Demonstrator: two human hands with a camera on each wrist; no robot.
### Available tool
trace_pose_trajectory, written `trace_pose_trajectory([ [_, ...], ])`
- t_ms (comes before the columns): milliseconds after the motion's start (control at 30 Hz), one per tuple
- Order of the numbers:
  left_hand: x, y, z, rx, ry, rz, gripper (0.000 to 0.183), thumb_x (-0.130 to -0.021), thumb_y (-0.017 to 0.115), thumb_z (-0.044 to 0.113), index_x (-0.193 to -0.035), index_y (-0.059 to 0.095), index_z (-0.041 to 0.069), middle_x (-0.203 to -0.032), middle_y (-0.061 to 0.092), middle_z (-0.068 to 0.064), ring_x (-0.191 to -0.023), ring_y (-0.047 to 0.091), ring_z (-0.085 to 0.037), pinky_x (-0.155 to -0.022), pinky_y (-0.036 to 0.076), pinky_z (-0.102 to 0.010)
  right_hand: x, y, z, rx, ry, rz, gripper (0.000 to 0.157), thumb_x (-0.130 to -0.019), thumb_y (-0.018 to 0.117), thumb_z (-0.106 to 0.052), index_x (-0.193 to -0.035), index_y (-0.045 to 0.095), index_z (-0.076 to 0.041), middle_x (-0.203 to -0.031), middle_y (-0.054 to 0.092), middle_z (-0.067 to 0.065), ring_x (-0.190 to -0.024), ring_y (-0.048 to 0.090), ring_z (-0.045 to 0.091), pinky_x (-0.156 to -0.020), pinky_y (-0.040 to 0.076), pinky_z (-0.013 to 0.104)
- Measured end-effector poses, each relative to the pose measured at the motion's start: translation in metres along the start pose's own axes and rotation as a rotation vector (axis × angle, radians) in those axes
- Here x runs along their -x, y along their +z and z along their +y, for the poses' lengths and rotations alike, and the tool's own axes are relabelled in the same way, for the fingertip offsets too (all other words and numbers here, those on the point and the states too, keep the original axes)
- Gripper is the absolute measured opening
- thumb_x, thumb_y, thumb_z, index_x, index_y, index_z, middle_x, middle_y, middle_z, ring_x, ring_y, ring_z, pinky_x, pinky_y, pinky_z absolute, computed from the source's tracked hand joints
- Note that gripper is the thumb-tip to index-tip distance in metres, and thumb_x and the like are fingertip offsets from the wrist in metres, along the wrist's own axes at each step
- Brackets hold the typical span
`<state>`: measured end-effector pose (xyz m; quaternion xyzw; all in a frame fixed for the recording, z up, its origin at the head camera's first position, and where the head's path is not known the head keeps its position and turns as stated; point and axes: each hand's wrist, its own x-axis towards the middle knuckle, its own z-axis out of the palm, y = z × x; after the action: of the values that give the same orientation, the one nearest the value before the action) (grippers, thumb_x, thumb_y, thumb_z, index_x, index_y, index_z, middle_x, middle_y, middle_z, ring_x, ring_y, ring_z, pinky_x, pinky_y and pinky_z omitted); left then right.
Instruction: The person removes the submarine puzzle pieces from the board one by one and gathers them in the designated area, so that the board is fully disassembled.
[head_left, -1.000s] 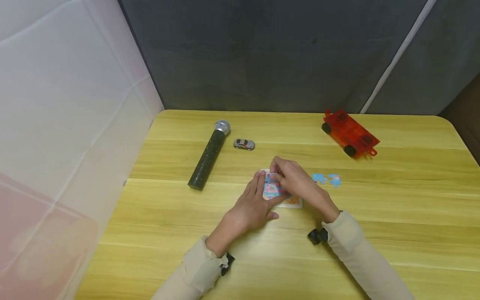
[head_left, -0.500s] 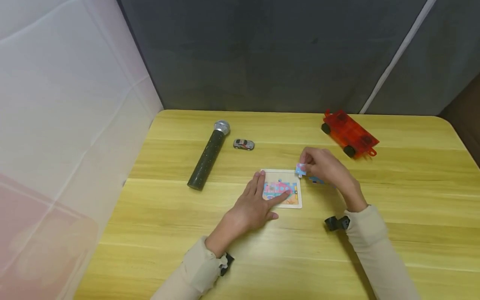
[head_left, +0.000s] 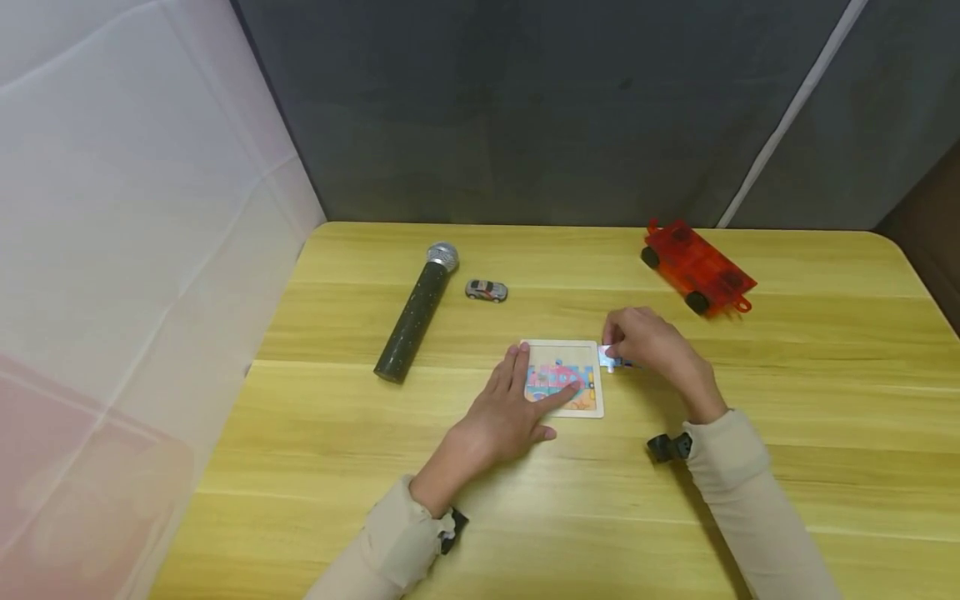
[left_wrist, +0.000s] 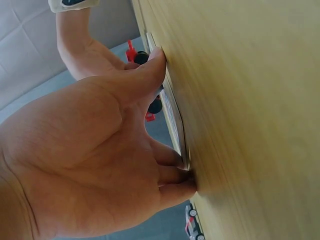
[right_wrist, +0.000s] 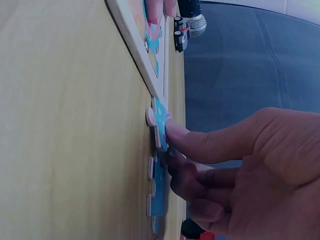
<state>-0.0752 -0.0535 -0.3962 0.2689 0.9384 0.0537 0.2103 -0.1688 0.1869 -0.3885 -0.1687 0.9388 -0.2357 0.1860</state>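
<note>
A square jigsaw puzzle tray [head_left: 561,343] with a pale frame lies on the table. Pink, blue and orange pieces fill its lower part, and bare backing shows along the top. My left hand [head_left: 498,417] rests on it with fingers spread, one finger across the picture and others along its left edge. Just off the tray's right edge, my right hand [head_left: 654,348] pinches a blue puzzle piece [right_wrist: 160,122] between thumb and fingers, low at the table. More blue puzzle pieces [right_wrist: 157,190] lie beside that one, mostly hidden under the right hand in the head view.
Behind the tray stands a small silver toy car [head_left: 486,290]. To its left lies a black microphone [head_left: 418,317] with a silver head. A translucent red toy wagon [head_left: 699,267] with black wheels sits at the back right, before the grey partition [head_left: 487,117].
My right hand has moved right from over the tray's top, carrying a blue puzzle piece, then lowered it to the table beside the tray. The left hand has stayed in place.
</note>
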Motion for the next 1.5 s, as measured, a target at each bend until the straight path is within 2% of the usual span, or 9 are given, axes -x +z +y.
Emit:
trace_pose_trajectory([
  [267, 0.001, -0.001, 0.001, -0.009, -0.002, 0.004, 0.063, -0.114, 0.055, 0.045, -0.173, 0.032, 0.043, -0.178, 0.003, -0.039, -0.17, 0.004, -0.048, -0.139, 0.016, -0.052, 0.0, 0.0, 0.001, 0.007, -0.026, 0.018, 0.009, -0.098, 0.077, 0.001, -0.092, 0.07, -0.001, -0.091, 0.072, 0.012, -0.083, 0.06, 0.024, -0.076, 0.053, 0.038],
  [600, 0.001, 0.0, 0.001, -0.024, -0.001, 0.003, 0.063, -0.114, 0.055, 0.046, -0.173, 0.033, 0.042, -0.178, 0.003, -0.039, -0.17, 0.004, -0.048, -0.139, 0.015, -0.051, 0.0, 0.005, 0.005, 0.016, 0.013, 0.053, 0.011, -0.1, 0.078, -0.003, -0.091, 0.072, -0.002, -0.089, 0.069, 0.01, -0.08, 0.057, 0.023, -0.069, 0.047, 0.032],
  [900, 0.0, 0.0, 0.001, -0.032, -0.011, -0.009, 0.063, -0.114, 0.054, 0.047, -0.173, 0.03, 0.044, -0.179, 0.001, -0.037, -0.171, 0.003, -0.046, -0.139, 0.014, -0.05, 0.0, 0.005, 0.01, 0.003, -0.052, 0.064, 0.01, -0.098, 0.074, 0.006, -0.092, 0.071, 0.0, -0.093, 0.07, 0.013, -0.086, 0.06, 0.027, -0.078, 0.053, 0.038],
  [1167, 0.001, 0.001, 0.001, -0.022, -0.013, -0.006, 0.063, -0.114, 0.054, 0.047, -0.173, 0.031, 0.044, -0.179, 0.001, -0.037, -0.17, 0.004, -0.047, -0.139, 0.015, -0.05, 0.002, 0.006, 0.012, -0.015, -0.13, 0.082, 0.022, -0.091, 0.064, 0.02, -0.093, 0.07, 0.0, -0.094, 0.071, 0.014, -0.09, 0.062, 0.029, -0.086, 0.056, 0.048],
  [1367, 0.001, 0.001, 0.001, -0.042, -0.01, -0.001, 0.063, -0.114, 0.054, 0.047, -0.173, 0.031, 0.044, -0.179, 0.003, -0.037, -0.17, 0.005, -0.047, -0.139, 0.015, -0.05, 0.005, 0.004, 0.014, -0.007, -0.162, 0.077, 0.023, -0.091, 0.061, 0.02, -0.093, 0.069, -0.001, -0.093, 0.069, 0.013, -0.09, 0.059, 0.028, -0.086, 0.055, 0.048],
  [1500, 0.001, 0.001, 0.001, -0.053, -0.008, 0.001, 0.063, -0.114, 0.053, 0.048, -0.173, 0.03, 0.044, -0.178, 0.003, -0.038, -0.17, 0.005, -0.047, -0.139, 0.016, -0.05, 0.007, 0.001, 0.013, 0.011, -0.164, 0.088, 0.024, -0.094, 0.059, 0.02, -0.096, 0.071, -0.001, -0.096, 0.071, 0.014, -0.092, 0.06, 0.03, -0.088, 0.056, 0.052],
])
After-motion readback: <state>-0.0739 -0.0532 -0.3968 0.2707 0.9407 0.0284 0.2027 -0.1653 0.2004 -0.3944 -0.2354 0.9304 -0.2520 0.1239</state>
